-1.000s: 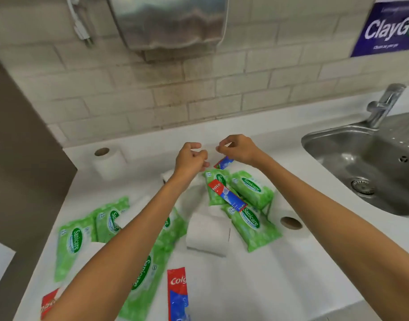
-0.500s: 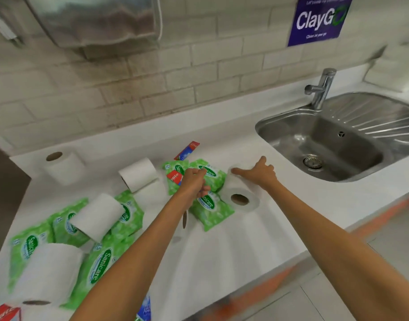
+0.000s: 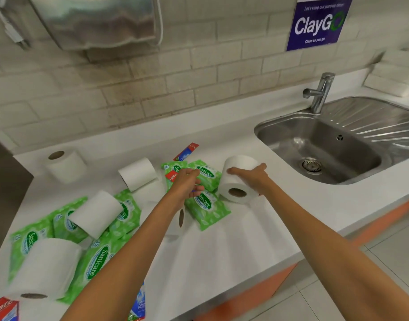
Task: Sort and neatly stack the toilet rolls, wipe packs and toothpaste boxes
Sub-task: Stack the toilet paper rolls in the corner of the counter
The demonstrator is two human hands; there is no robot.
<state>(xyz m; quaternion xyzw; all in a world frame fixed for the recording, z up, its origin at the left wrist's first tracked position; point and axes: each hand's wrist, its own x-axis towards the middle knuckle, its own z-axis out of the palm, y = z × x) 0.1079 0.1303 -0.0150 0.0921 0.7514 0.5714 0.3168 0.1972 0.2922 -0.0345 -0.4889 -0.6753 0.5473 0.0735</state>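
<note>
Both bare arms reach forward, the right hand spread wide with fingers and thumb clamped in a grip, the left hand beside it loosely curled, perhaps pinching something between its fingertips.

So the purple wall sign says "ClayGo" in big letters with "Clean as you go" under it, and the tiny line on top is too blurry for me to read. The green wipe packs on the counter all say "Sanicare", a few with a "15" in the corner. The red toothpaste boxes only show bits like "Col" and "gate".
</note>
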